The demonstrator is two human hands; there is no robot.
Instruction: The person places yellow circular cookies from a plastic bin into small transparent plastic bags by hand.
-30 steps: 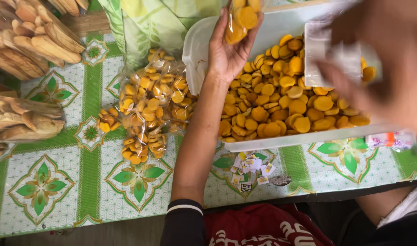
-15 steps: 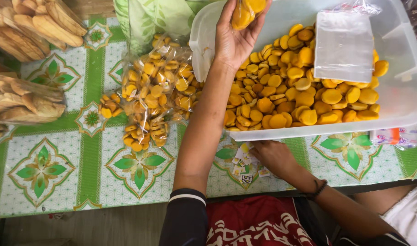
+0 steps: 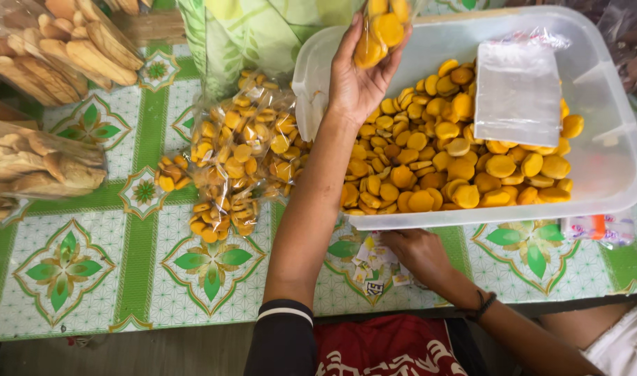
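Right hand: we see our right hand (image 3: 419, 254) nearest of all, resting on small printed paper slips (image 3: 371, 268) on the desk (image 3: 89, 278), just under the near wall of the tub; its grip is loose over the slips, and we cannot tell whether it pinches one.
Desk: we see a cloth with green leaf tiles and green stripes.
Filled bags: we see a heap of small clear bags of yellow biscuits (image 3: 238, 157) to the left of our left forearm, lying on the desk beside the tub.
Tub: we see a white plastic tub (image 3: 614, 181) at the right, holding loose round yellow biscuits (image 3: 451, 160).
Empty bags: we see a flat stack of clear empty bags (image 3: 517, 90) lying on the biscuits towards the far right of the tub.
Left hand: we see our left hand (image 3: 357, 76) raised over the tub's far left corner, its grip closed around a small bag of biscuits (image 3: 381, 31).
Far left: we see bags of long pale biscuits (image 3: 61, 42).
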